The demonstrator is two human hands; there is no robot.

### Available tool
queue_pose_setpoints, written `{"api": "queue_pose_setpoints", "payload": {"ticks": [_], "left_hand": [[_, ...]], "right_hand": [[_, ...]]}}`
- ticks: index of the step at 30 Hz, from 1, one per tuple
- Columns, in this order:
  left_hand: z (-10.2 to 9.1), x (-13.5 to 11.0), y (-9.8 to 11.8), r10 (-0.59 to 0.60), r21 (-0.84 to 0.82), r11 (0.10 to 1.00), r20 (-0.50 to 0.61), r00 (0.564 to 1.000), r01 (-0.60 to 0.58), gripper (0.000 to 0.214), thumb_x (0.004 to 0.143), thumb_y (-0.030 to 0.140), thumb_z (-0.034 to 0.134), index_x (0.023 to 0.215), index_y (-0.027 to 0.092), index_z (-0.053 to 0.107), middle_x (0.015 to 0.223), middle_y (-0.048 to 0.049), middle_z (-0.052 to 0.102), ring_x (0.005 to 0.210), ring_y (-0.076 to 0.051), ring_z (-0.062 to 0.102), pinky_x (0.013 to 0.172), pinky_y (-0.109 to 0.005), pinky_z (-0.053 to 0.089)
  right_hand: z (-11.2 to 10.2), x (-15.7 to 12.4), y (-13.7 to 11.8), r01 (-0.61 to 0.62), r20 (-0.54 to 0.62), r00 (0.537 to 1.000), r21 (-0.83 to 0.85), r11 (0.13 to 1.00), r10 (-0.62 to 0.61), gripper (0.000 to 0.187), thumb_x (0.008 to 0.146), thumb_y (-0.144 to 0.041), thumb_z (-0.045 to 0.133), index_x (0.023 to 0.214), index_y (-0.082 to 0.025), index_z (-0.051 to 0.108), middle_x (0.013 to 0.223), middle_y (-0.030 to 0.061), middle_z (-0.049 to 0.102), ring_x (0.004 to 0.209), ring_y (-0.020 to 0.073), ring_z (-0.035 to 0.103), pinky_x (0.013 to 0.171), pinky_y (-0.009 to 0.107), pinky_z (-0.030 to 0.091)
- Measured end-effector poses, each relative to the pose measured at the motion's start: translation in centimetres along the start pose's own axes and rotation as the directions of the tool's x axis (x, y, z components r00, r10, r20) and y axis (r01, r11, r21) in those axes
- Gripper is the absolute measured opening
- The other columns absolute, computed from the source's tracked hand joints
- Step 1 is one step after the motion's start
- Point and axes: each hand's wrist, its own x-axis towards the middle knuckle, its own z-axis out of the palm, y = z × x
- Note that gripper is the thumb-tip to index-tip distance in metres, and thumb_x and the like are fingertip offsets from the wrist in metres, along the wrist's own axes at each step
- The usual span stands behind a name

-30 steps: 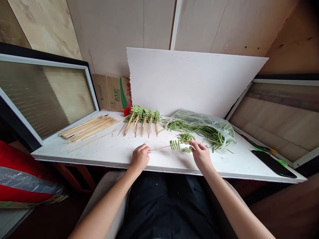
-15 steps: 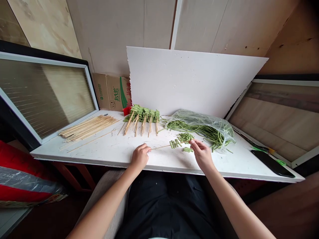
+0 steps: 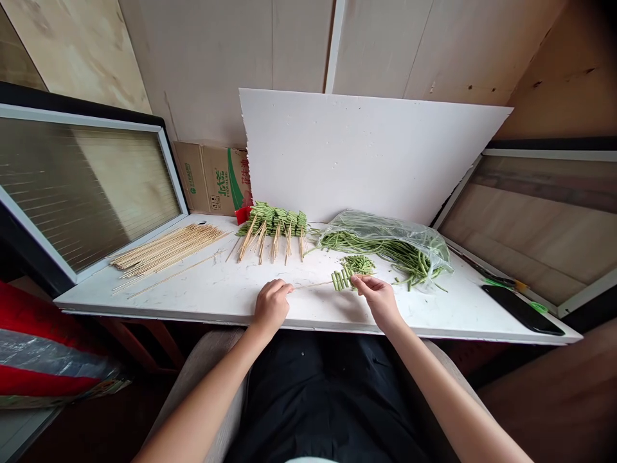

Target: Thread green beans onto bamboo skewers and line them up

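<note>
My left hand [image 3: 271, 303] is closed on the blunt end of a thin bamboo skewer [image 3: 313, 285] that lies across the white table [image 3: 216, 292]. Several short green bean pieces [image 3: 341, 279] are threaded side by side near the skewer's tip. My right hand [image 3: 378, 297] pinches at that tip, fingers pressed against the last pieces. A small loose pile of cut bean pieces [image 3: 358, 262] lies just beyond my right hand.
A stack of finished bean skewers [image 3: 274, 228] lies at the back, a heap of bare skewers [image 3: 166, 249] at the left. A clear plastic bag of long beans [image 3: 390, 244] is at the right. A black phone [image 3: 522, 310] lies far right. A white board [image 3: 366, 154] leans behind.
My right hand moved left from the loose pieces to the skewer tip. The small cluster of pieces that lay under it is no longer visible. My left hand stayed put.
</note>
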Motion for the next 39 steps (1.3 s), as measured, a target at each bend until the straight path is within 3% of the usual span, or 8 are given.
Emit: {"api": "queue_pose_setpoints", "payload": {"ticks": [5,11,16,22,28,31,35,39], "left_hand": [[-0.2,0.0,0.3,0.046,0.048,0.998,0.006,0.999,-0.047,0.042,0.085,-0.01,0.044,0.089,0.019,0.075,0.083,-0.0062,0.07,0.08,-0.02,0.064,0.078,-0.032,0.051],[0.1,-0.2,-0.2,-0.11,-0.078,0.991,-0.015,0.994,0.109,0.043,0.082,-0.01,0.048,0.094,0.019,0.077,0.088,-0.0048,0.072,0.083,-0.019,0.068,0.077,-0.029,0.054],[0.3,-0.3,-0.4,-0.157,-0.105,0.982,0.005,0.988,0.157,0.042,0.081,-0.009,0.05,0.095,0.02,0.078,0.089,-0.0039,0.072,0.084,-0.018,0.07,0.077,-0.027,0.054],[0.4,-0.3,-0.5,-0.167,-0.125,0.978,0.01,0.986,0.166,0.042,0.08,-0.009,0.051,0.094,0.02,0.078,0.09,-0.0041,0.073,0.085,-0.019,0.071,0.078,-0.028,0.055],[0.5,-0.4,-0.7,-0.163,-0.142,0.976,0.016,0.986,0.164,0.041,0.081,-0.009,0.05,0.093,0.02,0.077,0.09,-0.0041,0.073,0.085,-0.019,0.071,0.078,-0.028,0.056],[0.5,-0.4,-0.7,-0.159,-0.14,0.977,0.017,0.987,0.16,0.041,0.082,-0.008,0.05,0.093,0.02,0.077,0.09,-0.0041,0.073,0.086,-0.019,0.071,0.078,-0.028,0.055],[0.5,-0.4,-0.8,-0.167,-0.135,0.976,0.047,0.985,0.172,0.038,0.083,-0.006,0.052,0.094,0.019,0.078,0.091,-0.0045,0.074,0.086,-0.019,0.071,0.078,-0.029,0.055],[0.5,-0.3,-0.9,-0.172,-0.137,0.973,0.092,0.981,0.184,0.037,0.083,-0.006,0.051,0.091,0.019,0.079,0.09,-0.0045,0.074,0.085,-0.019,0.071,0.079,-0.029,0.056]], "right_hand": [[-0.1,0.4,0.2,-0.068,-0.001,0.998,-0.015,0.998,0.068,0.045,0.067,-0.062,0.09,0.072,-0.021,0.075,0.103,0.0122,0.079,0.086,0.0256,0.069,0.065,0.033,0.051],[-2.7,2.1,0.3,0.074,0.087,0.994,-0.13,0.989,-0.063,0.07,0.078,-0.06,0.082,0.136,-0.023,0.068,0.096,0.009,0.078,0.087,0.0263,0.068,0.069,0.037,0.051],[-6.3,3.6,2.9,0.354,0.19,0.935,-0.576,0.736,-0.301,0.034,0.09,-0.055,0.067,0.102,-0.027,0.083,0.096,0.0108,0.076,0.09,0.0307,0.061,0.086,0.048,0.048],[-7.5,4.0,5.3,0.34,0.215,0.936,-0.763,0.55,-0.28,0.026,0.092,-0.037,0.06,0.093,-0.027,0.084,0.099,0.013,0.076,0.096,0.0349,0.059,0.089,0.049,0.045],[-7.7,4.1,5.1,0.312,0.167,0.946,-0.709,0.632,-0.279,0.023,0.088,-0.044,0.066,0.086,-0.026,0.081,0.092,0.0106,0.077,0.094,0.0336,0.058,0.087,0.048,0.044],[-7.5,4.0,4.7,0.26,0.089,0.961,-0.601,0.756,-0.261,0.031,0.086,-0.052,0.068,0.093,-0.025,0.081,0.089,0.0095,0.078,0.088,0.0302,0.061,0.084,0.046,0.046],[-6.8,3.6,4.1,0.079,-0.018,0.996,-0.241,0.967,-0.086,0.05,0.077,-0.067,0.078,0.099,-0.022,0.08,0.098,0.0095,0.078,0.084,0.0252,0.065,0.076,0.038,0.05],[-6.0,2.9,3.3,-0.064,0.044,0.997,0.095,0.993,0.06,0.054,0.068,-0.068,0.086,0.096,-0.023,0.077,0.096,0.0056,0.075,0.086,0.0215,0.067,0.073,0.032,0.054]]}}
